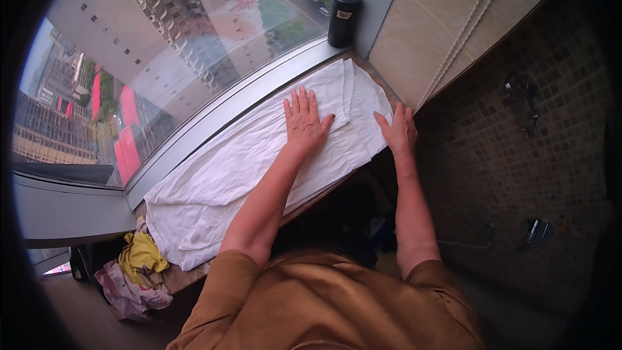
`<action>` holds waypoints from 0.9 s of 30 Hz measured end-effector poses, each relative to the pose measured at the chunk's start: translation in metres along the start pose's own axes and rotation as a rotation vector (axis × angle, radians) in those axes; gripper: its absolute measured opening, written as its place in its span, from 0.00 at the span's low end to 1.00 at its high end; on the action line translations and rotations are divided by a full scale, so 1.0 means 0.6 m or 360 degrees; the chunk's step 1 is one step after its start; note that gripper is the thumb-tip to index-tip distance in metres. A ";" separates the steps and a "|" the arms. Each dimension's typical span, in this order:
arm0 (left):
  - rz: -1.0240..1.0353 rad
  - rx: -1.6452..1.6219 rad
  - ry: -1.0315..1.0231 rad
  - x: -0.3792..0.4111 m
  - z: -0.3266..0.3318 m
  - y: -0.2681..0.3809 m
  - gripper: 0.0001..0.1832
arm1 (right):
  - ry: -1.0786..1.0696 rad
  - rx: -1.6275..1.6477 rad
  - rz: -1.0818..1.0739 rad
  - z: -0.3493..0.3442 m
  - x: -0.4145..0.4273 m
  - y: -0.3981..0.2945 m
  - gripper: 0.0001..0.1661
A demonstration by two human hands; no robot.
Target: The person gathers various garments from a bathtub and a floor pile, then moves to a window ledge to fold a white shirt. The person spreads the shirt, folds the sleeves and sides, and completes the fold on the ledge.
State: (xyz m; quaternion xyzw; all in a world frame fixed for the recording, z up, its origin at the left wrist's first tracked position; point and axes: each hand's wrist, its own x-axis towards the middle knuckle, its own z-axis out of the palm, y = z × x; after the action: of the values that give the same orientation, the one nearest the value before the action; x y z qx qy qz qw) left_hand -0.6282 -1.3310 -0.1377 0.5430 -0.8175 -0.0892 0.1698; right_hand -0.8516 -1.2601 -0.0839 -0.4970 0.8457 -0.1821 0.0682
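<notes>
A large white cloth (228, 170), creased and partly folded over in layers, is spread along a narrow ledge (311, 199) beneath the window. My left hand (307, 124) lies palm down on its upper middle, fingers spread. At the right end of the ledge is my right hand (401, 129), its thumb apart from its fingers. That thumb points onto the cloth's right edge, while the fingers lie beside the tiled wall (423, 48). The underside of my right hand is hidden, and no grip on the fabric shows.
A black cylinder (344, 22) stands in the window corner. White beaded cords (459, 43) hang along the right wall. Crumpled yellow cloth (142, 257) and pinkish cloth (126, 289) sit at the ledge's left end. Metal fixtures (538, 231) are on the dark mosaic wall (481, 155).
</notes>
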 end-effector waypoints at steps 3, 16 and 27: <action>0.0031 0.0017 0.0005 0.002 -0.006 0.011 0.45 | -0.0078 0.0236 0.0041 0.015 0.019 -0.005 0.40; 0.0053 -0.0127 0.0081 -0.002 -0.013 0.011 0.46 | -0.0583 0.1151 -0.0100 0.067 0.066 -0.070 0.48; 0.0060 -0.0139 0.0074 -0.003 -0.010 0.004 0.46 | -0.0179 0.0949 -0.0354 0.083 0.071 -0.070 0.44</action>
State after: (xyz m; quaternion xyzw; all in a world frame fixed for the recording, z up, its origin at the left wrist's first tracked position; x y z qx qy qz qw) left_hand -0.6274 -1.3278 -0.1316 0.5215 -0.8188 -0.1091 0.2138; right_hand -0.8237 -1.3271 -0.1111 -0.5539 0.6904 -0.4004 0.2372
